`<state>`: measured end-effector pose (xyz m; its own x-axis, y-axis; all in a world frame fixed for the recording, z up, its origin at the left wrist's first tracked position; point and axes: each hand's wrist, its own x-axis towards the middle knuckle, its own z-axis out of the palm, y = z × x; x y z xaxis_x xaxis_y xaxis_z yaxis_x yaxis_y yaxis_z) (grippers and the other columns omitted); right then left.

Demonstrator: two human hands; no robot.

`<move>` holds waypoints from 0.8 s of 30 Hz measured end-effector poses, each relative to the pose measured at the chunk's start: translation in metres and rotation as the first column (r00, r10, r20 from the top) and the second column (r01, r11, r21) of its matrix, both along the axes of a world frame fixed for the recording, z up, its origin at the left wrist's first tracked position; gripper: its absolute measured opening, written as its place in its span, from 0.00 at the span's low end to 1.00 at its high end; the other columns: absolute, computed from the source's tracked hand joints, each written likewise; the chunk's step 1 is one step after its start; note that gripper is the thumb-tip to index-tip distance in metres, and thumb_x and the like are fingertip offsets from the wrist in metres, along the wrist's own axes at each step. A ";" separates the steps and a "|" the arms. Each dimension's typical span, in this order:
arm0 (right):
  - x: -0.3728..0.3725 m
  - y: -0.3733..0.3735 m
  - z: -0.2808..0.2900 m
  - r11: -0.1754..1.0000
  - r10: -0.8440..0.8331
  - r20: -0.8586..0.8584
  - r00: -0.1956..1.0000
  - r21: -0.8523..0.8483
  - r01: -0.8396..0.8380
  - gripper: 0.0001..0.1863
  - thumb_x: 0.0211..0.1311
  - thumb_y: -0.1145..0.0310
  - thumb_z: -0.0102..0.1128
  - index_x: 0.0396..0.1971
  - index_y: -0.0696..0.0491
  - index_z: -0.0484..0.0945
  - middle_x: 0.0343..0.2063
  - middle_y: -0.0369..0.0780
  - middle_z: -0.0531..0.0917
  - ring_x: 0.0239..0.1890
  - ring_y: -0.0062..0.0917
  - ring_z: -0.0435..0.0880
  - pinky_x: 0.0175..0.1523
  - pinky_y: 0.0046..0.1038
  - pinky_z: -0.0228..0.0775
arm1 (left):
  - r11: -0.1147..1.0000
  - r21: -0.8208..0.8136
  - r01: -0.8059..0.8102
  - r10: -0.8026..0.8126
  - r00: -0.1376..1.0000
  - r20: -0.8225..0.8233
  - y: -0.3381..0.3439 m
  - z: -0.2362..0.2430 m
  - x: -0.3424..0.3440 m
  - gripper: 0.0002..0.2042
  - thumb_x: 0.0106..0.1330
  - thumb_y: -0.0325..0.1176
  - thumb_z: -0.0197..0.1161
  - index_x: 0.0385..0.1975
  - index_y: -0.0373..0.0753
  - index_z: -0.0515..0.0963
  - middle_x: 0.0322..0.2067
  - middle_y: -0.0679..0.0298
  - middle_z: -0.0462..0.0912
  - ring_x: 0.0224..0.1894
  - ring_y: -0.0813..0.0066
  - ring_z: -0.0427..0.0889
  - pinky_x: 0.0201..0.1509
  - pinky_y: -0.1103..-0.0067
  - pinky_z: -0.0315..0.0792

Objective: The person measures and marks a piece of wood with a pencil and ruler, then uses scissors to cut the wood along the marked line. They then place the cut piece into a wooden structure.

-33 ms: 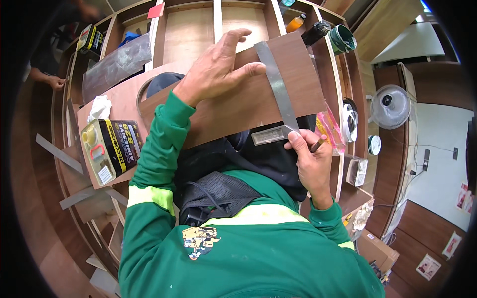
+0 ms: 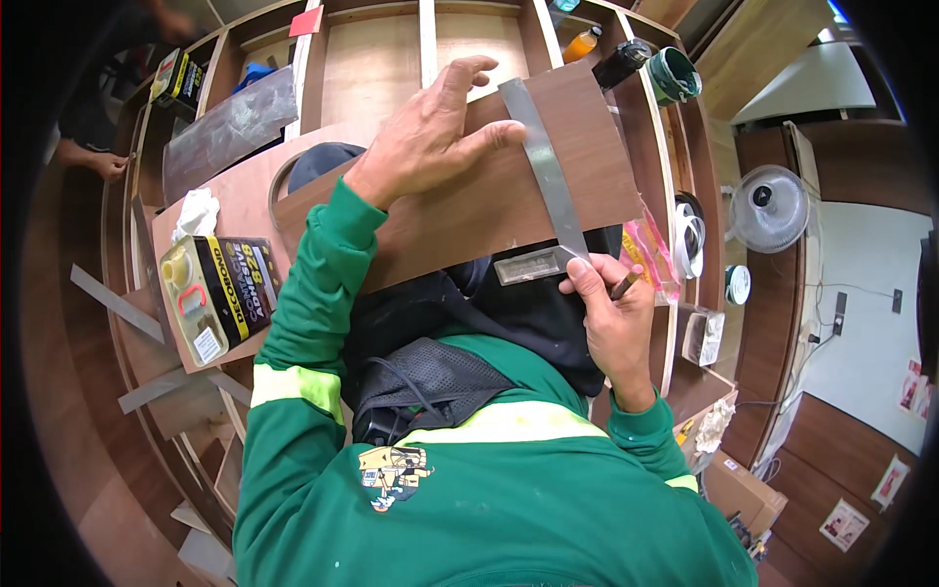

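1. Nearest is the person's green top [image 2: 548,489], its two sleeves reaching away from the body toward the work.
2. The right forearm is short in view and points up and slightly left; the right hand [image 2: 616,318] is bent inward, thumb on top, closed at the corner of a metal square [image 2: 548,171]. The fingers under it are partly hidden.
3. A brown pencil [image 2: 627,282] also sits in that hand, one end sticking out toward the upper right.
4. The square's stock lies just off the near edge of a brown board [image 2: 430,230]; its blade crosses the board near the right end.
5. The board lies slantwise above the person's lap, right end farther away.
6. The left forearm angles up and right across the board's left part. The left hand [image 2: 416,142] is loose and holds nothing, back upward, fingers bent and spread, thumb pointing right close to the blade; I cannot tell whether it touches the board.
7. Left of that arm stands an adhesive tin [image 2: 220,293].
8. Beyond is a wooden frame [image 2: 429,44]; far right, a fan [image 2: 769,209].
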<state>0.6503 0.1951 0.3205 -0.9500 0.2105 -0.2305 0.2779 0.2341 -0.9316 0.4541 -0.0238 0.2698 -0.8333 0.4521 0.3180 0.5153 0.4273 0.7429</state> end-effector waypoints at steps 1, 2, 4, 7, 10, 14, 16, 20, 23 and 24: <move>0.000 0.000 -0.002 1.000 0.002 -0.025 1.000 -0.007 -0.002 0.10 0.74 0.69 0.62 0.39 0.61 0.86 0.27 0.31 0.83 0.31 0.11 0.77 0.38 0.17 0.68 | 1.000 0.004 -0.004 0.004 1.000 -0.019 0.004 -0.002 0.000 0.35 0.71 0.57 0.64 0.68 0.42 0.62 0.56 0.46 0.79 0.59 0.48 0.81 0.62 0.62 0.74; -0.001 -0.003 -0.003 1.000 0.004 -0.052 0.999 -0.008 -0.004 0.10 0.74 0.69 0.63 0.39 0.61 0.86 0.27 0.32 0.83 0.31 0.11 0.77 0.38 0.17 0.68 | 1.000 0.025 -0.003 0.003 1.000 0.016 0.006 -0.003 -0.001 0.34 0.71 0.56 0.64 0.68 0.41 0.62 0.54 0.47 0.80 0.57 0.50 0.81 0.62 0.63 0.75; -0.002 -0.005 -0.004 1.000 -0.011 -0.071 0.997 -0.019 0.010 0.10 0.74 0.69 0.63 0.38 0.61 0.85 0.27 0.32 0.83 0.31 0.11 0.78 0.38 0.17 0.68 | 0.998 0.065 -0.002 -0.003 0.996 0.085 0.010 -0.004 -0.004 0.34 0.72 0.55 0.64 0.67 0.39 0.62 0.51 0.48 0.81 0.54 0.54 0.82 0.60 0.65 0.75; -0.005 -0.003 0.002 0.999 -0.047 -0.046 0.998 0.000 0.047 0.11 0.74 0.69 0.63 0.37 0.62 0.85 0.27 0.32 0.83 0.31 0.12 0.78 0.38 0.18 0.68 | 0.971 0.239 -0.012 -0.035 0.981 0.190 0.017 -0.004 -0.010 0.34 0.73 0.53 0.64 0.67 0.35 0.62 0.48 0.51 0.81 0.50 0.62 0.82 0.58 0.67 0.76; -0.011 0.005 0.013 0.995 -0.059 -0.047 0.997 0.072 0.063 0.11 0.74 0.68 0.62 0.37 0.62 0.85 0.27 0.33 0.83 0.31 0.13 0.78 0.39 0.19 0.68 | 0.977 0.215 -0.007 -0.035 0.981 0.191 0.022 0.000 -0.018 0.36 0.72 0.54 0.66 0.68 0.33 0.61 0.48 0.52 0.82 0.49 0.67 0.81 0.57 0.68 0.76; -0.013 0.011 0.013 0.995 -0.073 -0.107 0.992 0.064 0.081 0.12 0.74 0.67 0.62 0.36 0.61 0.84 0.25 0.32 0.81 0.30 0.13 0.77 0.39 0.19 0.67 | 0.975 0.219 0.044 -0.099 0.964 0.247 0.031 0.003 -0.031 0.35 0.70 0.54 0.68 0.66 0.34 0.67 0.48 0.55 0.82 0.48 0.69 0.80 0.55 0.72 0.76; -0.011 0.016 0.012 0.992 -0.083 -0.132 0.988 0.084 0.095 0.12 0.74 0.67 0.62 0.36 0.61 0.84 0.25 0.32 0.81 0.30 0.13 0.76 0.39 0.19 0.66 | 0.963 0.241 0.125 -0.189 0.945 0.266 0.034 0.010 -0.035 0.33 0.68 0.54 0.69 0.63 0.34 0.71 0.47 0.57 0.83 0.48 0.70 0.80 0.55 0.73 0.75; -0.013 0.018 0.012 0.989 -0.089 -0.130 0.988 0.106 0.103 0.12 0.74 0.66 0.62 0.35 0.61 0.84 0.24 0.32 0.81 0.30 0.13 0.76 0.38 0.19 0.66 | 0.965 0.215 0.154 -0.205 0.949 0.240 0.037 0.010 -0.038 0.32 0.67 0.53 0.71 0.60 0.34 0.75 0.46 0.59 0.83 0.48 0.71 0.80 0.54 0.75 0.75; -0.013 0.016 0.011 0.987 -0.095 -0.112 0.989 0.121 0.108 0.12 0.74 0.66 0.62 0.36 0.60 0.84 0.24 0.32 0.81 0.30 0.13 0.76 0.38 0.19 0.65 | 0.966 0.207 0.153 -0.201 0.950 0.238 0.041 0.014 -0.037 0.31 0.66 0.51 0.73 0.60 0.33 0.76 0.45 0.60 0.83 0.48 0.74 0.79 0.53 0.77 0.74; -0.013 0.015 0.011 0.987 -0.099 -0.101 0.990 0.115 0.111 0.12 0.74 0.66 0.62 0.36 0.60 0.84 0.24 0.32 0.81 0.30 0.13 0.76 0.38 0.19 0.65 | 0.962 0.223 0.155 -0.207 0.949 0.235 0.042 0.011 -0.037 0.31 0.66 0.50 0.73 0.59 0.32 0.76 0.45 0.61 0.83 0.47 0.75 0.79 0.53 0.77 0.74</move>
<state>0.6374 0.2098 0.3313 -0.9375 0.3309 -0.1073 0.2185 0.3203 -0.9218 0.4169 0.0179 0.2811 -0.8080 0.5522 0.2055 0.3528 0.1740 0.9194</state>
